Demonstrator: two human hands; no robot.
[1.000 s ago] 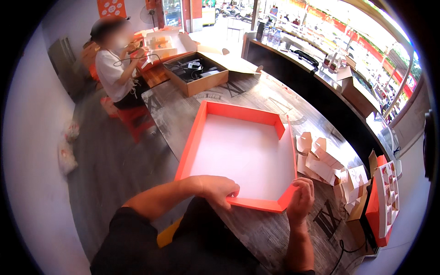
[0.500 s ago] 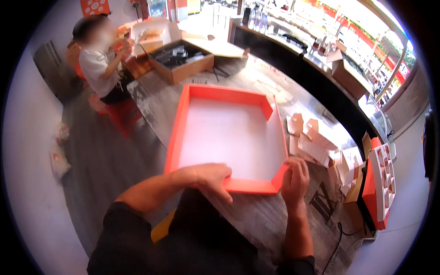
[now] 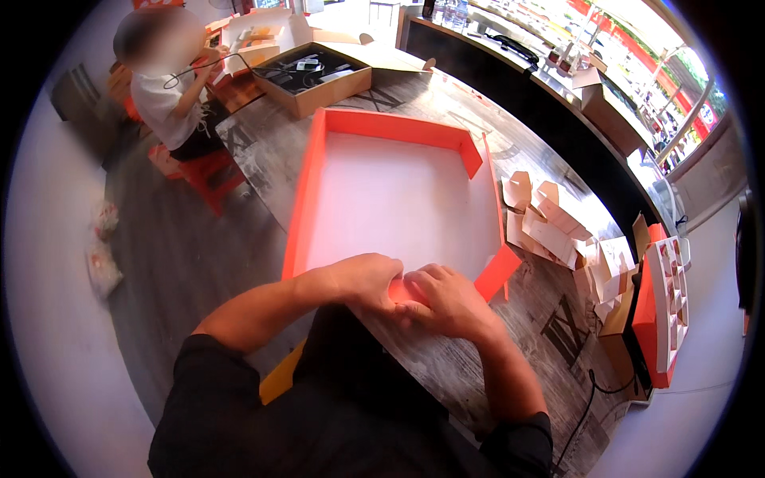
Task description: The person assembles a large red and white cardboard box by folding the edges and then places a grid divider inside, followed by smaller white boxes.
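Tbl point(image 3: 267, 163), box point(image 3: 398, 195) open-side up, long axis unclr

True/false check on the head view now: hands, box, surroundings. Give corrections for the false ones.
1. Both the left hand and the right hand grip the near wall of the orange box. True.
2. The bottom of the orange box is black. False: the bottom is white.
3. An open brown carton stands on the table, beyond the orange box. True.
4. The small pale cartons lie left of the orange box. False: the small pale cartons lie to its right.
5. The other person wears a white top. True.
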